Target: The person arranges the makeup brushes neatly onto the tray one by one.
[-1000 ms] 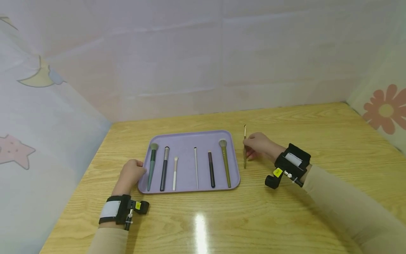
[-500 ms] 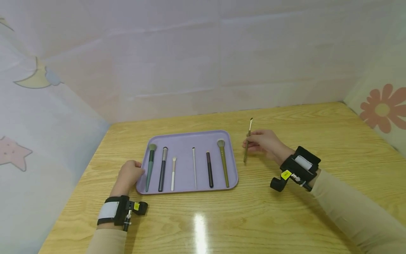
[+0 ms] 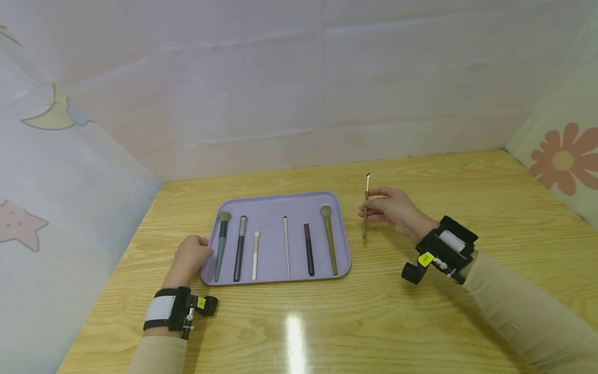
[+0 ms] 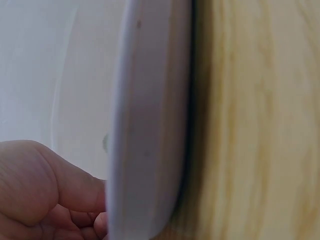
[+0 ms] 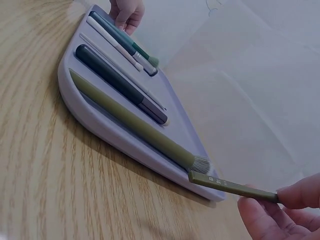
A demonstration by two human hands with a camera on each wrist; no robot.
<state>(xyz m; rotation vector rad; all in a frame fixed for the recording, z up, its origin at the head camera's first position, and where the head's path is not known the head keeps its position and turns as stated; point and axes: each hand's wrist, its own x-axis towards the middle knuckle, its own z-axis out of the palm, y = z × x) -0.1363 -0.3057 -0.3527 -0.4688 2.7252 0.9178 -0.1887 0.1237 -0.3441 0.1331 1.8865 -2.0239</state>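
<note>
Head view: my right hand [image 3: 390,209] pinches a thin olive brush [image 3: 366,208] above the surface [image 3: 420,322], just right of the lilac tray [image 3: 271,208].

My left hand [image 3: 189,257] grips the tray's left edge with curled fingers; I cannot see how far the fingertips reach under. Six brushes lie side by side in the tray, the long olive brush [image 3: 329,236] nearest the held one. Left wrist view: mostly the tray's rim [image 4: 150,125], blurred and close, with my thumb [image 4: 45,180] touching it; the fingers are cut off below. Right wrist view: only my fingertips [image 5: 295,197] show, clamped on the thin brush's handle [image 5: 232,186], its bristle end out of frame; the tray lies beside it.
</note>
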